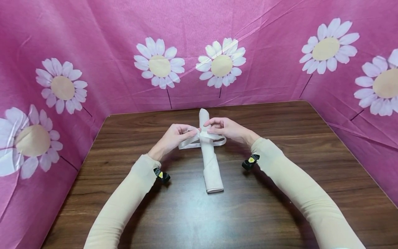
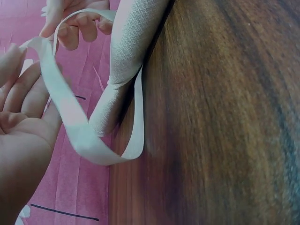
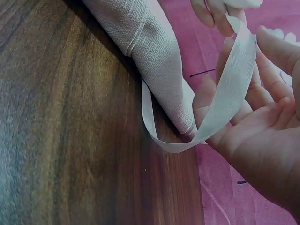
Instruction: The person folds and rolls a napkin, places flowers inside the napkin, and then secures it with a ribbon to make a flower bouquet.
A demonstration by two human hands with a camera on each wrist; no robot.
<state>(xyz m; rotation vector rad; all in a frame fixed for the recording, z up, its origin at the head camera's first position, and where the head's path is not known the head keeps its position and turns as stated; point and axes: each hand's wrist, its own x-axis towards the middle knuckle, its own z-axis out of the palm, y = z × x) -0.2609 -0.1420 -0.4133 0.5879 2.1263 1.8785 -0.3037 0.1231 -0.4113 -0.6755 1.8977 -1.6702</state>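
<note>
A cream cloth roll (image 1: 212,169) lies lengthwise on the table, with a folded edge spiralling round it. A white ribbon (image 1: 193,145) runs beneath it, and its two sides rise in loops toward the hands. At the roll's left, my left hand (image 1: 179,136) pinches the ribbon between thumb and fingertips. My right hand (image 1: 230,129) is across from it, thumb and fingers on the ribbon just over the roll. In the right wrist view the ribbon (image 3: 229,93) passes over the right fingers, thumb tip at its edge. In the left wrist view the ribbon (image 2: 70,112) hangs slack below the fingertips.
The dark wood-grain table (image 1: 192,221) extends on both sides of the roll. A pink cloth (image 1: 189,20) with large white daisies hangs around its back and sides. Black wrist straps (image 1: 161,175) sit on both cream sleeves (image 1: 124,207).
</note>
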